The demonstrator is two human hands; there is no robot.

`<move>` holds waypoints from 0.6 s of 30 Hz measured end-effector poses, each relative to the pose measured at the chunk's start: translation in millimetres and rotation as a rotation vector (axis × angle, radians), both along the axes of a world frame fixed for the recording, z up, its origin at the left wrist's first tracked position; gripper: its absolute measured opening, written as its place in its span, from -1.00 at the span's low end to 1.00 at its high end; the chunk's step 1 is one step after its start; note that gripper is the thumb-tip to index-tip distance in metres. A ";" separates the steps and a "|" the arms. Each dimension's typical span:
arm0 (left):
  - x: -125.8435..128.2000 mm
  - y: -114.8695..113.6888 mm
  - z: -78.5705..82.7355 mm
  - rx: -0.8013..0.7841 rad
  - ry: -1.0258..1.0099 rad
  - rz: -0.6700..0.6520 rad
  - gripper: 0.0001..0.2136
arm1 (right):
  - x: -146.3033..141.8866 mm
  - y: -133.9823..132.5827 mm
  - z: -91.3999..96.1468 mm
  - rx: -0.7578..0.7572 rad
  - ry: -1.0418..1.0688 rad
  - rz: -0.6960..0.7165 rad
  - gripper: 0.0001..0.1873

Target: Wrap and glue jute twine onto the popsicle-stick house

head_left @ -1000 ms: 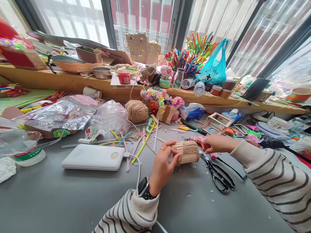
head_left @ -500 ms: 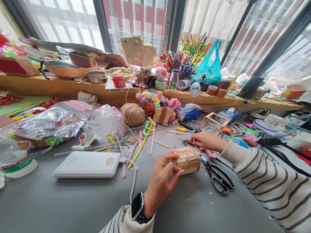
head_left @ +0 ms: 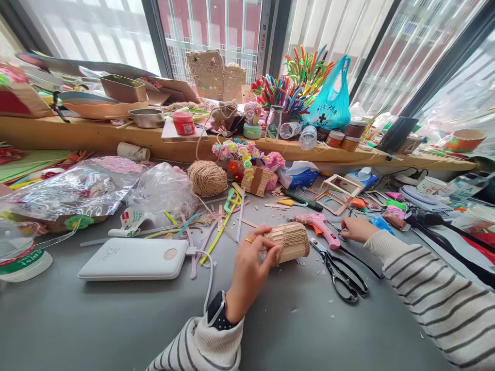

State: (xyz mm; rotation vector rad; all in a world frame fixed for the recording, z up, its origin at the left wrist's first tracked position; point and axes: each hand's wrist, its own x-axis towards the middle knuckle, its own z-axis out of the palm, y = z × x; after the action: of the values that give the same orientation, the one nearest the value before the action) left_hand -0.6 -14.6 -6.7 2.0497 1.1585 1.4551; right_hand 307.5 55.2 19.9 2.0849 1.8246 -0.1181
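Note:
My left hand point(head_left: 251, 260) is closed around the near end of a small craft-stick holder point(head_left: 289, 242), which lies on its side with jute twine wrapped round it. To the right, my right hand point(head_left: 358, 229) pinches a thin dark metal tool point(head_left: 335, 226) just above the table; its exact kind is unclear. Between the hands lie a pink hot glue gun point(head_left: 327, 233) with an orange trigger and black-handled scissors point(head_left: 342, 273) with their blades toward the holder. A ball of jute twine point(head_left: 208, 178) sits farther back.
A white power bank point(head_left: 133, 259) with a cable lies at left, beside plastic bags point(head_left: 166, 190) and coloured strips. Behind stand decorated flowers point(head_left: 243, 154), a tissue pack point(head_left: 298, 175) and a wooden stick frame point(head_left: 338, 193). The ledge point(head_left: 170, 149) carries jars and pipe cleaners.
My right hand has moved right, from behind the holder to beyond the glue gun, uncovering the gun. My left hand has turned the holder, so more wrapped twine faces up.

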 end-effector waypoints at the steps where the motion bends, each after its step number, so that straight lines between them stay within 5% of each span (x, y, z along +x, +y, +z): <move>1: 0.1 1.6 0.3 -0.013 -0.010 0.007 -0.89 | 2.1 -0.7 -1.3 0.001 0.008 -0.013 -0.87; 18: 5.9 4.8 2.6 -0.066 -0.005 0.097 -0.92 | 16.8 -28.7 -4.7 0.049 0.057 -0.151 -0.87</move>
State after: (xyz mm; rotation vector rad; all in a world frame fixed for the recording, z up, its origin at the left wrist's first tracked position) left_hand 5.3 -9.8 -4.1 1.9692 1.3032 1.4453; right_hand 324.2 26.5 15.3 2.2748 1.7164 -0.1756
